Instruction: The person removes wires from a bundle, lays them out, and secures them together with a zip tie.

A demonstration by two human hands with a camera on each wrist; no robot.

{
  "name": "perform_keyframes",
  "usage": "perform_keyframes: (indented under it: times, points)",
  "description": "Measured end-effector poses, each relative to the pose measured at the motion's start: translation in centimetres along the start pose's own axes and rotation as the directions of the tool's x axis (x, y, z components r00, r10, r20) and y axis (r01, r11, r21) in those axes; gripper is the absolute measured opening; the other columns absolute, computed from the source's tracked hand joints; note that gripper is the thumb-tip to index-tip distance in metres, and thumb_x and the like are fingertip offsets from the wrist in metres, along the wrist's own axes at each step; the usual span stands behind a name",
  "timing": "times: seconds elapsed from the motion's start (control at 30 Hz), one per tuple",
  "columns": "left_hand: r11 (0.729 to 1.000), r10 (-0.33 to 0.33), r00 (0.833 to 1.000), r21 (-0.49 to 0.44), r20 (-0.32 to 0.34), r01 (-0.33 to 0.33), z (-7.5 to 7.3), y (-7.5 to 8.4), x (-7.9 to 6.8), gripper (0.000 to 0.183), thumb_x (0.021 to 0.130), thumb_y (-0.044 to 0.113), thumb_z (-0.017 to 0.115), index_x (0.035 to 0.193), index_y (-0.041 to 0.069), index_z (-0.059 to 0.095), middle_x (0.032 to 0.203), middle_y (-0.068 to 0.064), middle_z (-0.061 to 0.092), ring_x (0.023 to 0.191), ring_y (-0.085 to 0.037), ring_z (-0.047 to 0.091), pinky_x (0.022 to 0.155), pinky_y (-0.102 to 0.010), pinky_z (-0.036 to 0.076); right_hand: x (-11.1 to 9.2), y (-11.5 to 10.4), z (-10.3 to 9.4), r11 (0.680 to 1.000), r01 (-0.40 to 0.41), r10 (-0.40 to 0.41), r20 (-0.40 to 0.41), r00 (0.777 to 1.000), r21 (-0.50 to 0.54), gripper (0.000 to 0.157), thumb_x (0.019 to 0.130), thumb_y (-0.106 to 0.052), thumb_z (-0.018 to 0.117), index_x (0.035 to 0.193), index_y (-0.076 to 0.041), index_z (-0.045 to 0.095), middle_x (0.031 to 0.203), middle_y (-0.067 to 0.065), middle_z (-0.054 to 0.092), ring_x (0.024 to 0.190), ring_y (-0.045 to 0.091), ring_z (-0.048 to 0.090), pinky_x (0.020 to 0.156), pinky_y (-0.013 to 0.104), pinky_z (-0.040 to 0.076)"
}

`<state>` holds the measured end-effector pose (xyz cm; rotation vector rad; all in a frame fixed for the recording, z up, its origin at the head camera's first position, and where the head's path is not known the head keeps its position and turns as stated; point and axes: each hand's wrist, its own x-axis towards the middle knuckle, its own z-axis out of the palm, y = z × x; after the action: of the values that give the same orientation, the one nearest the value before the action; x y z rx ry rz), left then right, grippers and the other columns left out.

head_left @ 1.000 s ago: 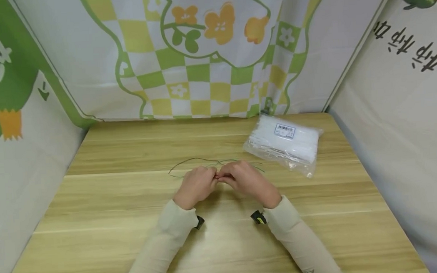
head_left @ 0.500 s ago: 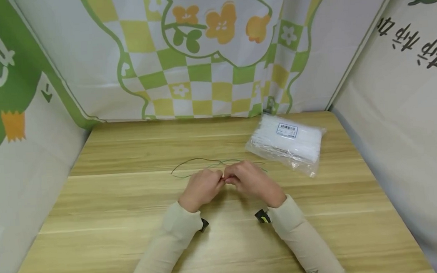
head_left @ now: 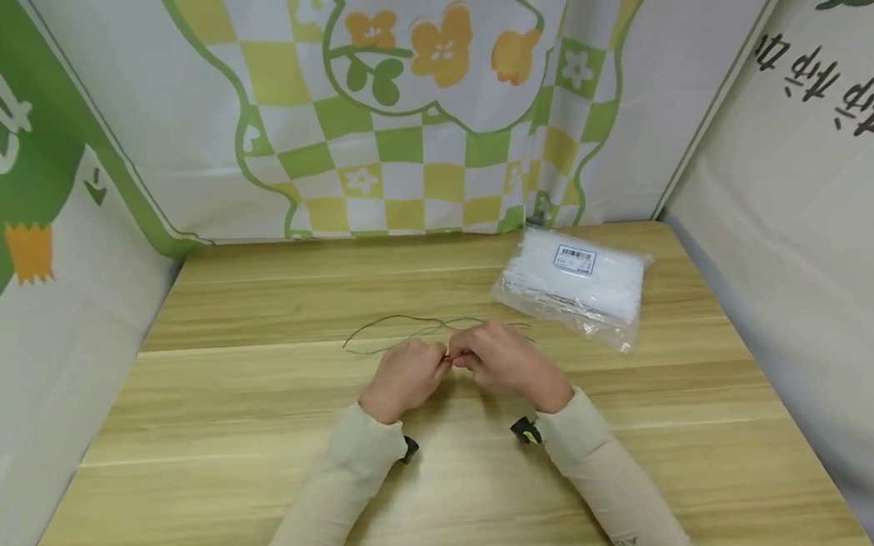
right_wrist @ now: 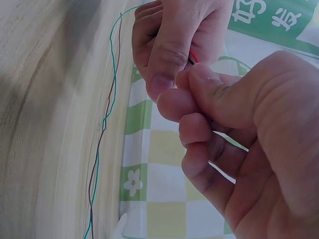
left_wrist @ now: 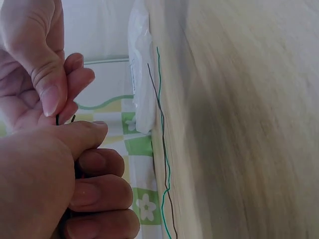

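Note:
In the head view my left hand (head_left: pixel 404 377) and right hand (head_left: pixel 504 359) meet fingertip to fingertip over the table. Thin red wire (right_wrist: pixel 195 56) and black wire (right_wrist: pixel 190 62) run between them. Curled fingers of the left hand grip these wires, with the thumb on top. My right thumb and index finger pinch them beside the left thumb; the fingers hide most of their length. Just beyond the hands, a green wire (left_wrist: pixel 158 56) and a brown wire (left_wrist: pixel 149 72) lie on the table, loosely crossing each other.
A clear plastic bag (head_left: pixel 606 283) packed with white strips, with a barcode label, lies at the back right of the wooden table (head_left: pixel 450 489). Printed fabric (head_left: pixel 401 175) hangs behind the table, and more hangs at both sides.
The head view has shifted slightly. Both hands have moved a little to the right and nearer the body, still meeting at the red and black wires. The loose wires stay put.

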<state>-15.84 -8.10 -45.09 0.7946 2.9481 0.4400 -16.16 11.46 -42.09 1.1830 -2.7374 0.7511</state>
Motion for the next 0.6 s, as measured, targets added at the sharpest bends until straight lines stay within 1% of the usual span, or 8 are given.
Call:
perform_keyframes:
  times: [0.13,0.2,0.27,0.43,0.6]
  points:
    - [0.999,-0.034,0.999,-0.01,0.04,0.034,-0.4,-0.4,0.0,0.035,0.112,0.03,0.053,0.08,0.015,0.058,0.067,0.002,0.047,0.062,-0.014,0.046,0.055,-0.031,0.04,-0.1,0.4,-0.1,1.0,-0.025,0.025,-0.007,1.0,0.015,0.02,0.097,0.0,0.07,0.082,-0.015,0.071,0.077,-0.004,0.07,0.066,0.006,0.055,0.063,0.022,0.048]
    - [0.999,-0.048,0.998,-0.016,0.044,0.049,-0.6,-0.6,0.1,0.035,0.112,0.029,0.052,0.081,0.015,0.058,0.067,0.002,0.047,0.062,-0.014,0.046,0.056,-0.031,0.041,-0.2,0.6,-0.3,0.999,-0.04,0.04,-0.019,0.999,0.01,0.025,0.096,0.002,0.068,0.079,-0.016,0.068,0.073,-0.005,0.065,0.065,0.006,0.052,0.063,0.022,0.046]
    - [0.998,-0.058,0.997,-0.018,0.048,0.059,-1.0,-0.8,0.1,0.037,0.113,0.03,0.052,0.08,0.015,0.058,0.067,0.001,0.047,0.061,-0.014,0.046,0.057,-0.032,0.042,-0.2,0.9,-0.7,0.999,-0.05,0.051,-0.03,0.998,0.01,0.028,0.096,0.002,0.068,0.077,-0.018,0.066,0.072,-0.007,0.061,0.066,0.007,0.052,0.064,0.023,0.047]
    - [0.995,-0.088,0.994,-0.031,0.06,0.09,-1.6,-1.4,0.1,0.036,0.113,0.031,0.05,0.081,0.016,0.058,0.067,0.001,0.046,0.063,-0.016,0.048,0.057,-0.034,0.042,-0.5,1.6,-1.6,0.997,-0.074,0.075,-0.044,0.996,0.016,0.029,0.094,0.005,0.067,0.077,-0.018,0.067,0.075,-0.006,0.064,0.068,0.007,0.055,0.066,0.025,0.049]
    - [0.992,-0.114,0.991,-0.043,0.068,0.117,-1.8,-1.9,-0.4,0.039,0.113,0.032,0.049,0.078,0.015,0.054,0.068,0.0,0.048,0.064,-0.018,0.051,0.058,-0.036,0.043,-0.7,2.2,-2.2,0.995,-0.091,0.092,-0.032,0.995,0.038,0.028,0.091,0.009,0.062,0.079,-0.015,0.07,0.072,-0.004,0.064,0.063,0.005,0.051,0.062,0.024,0.048]
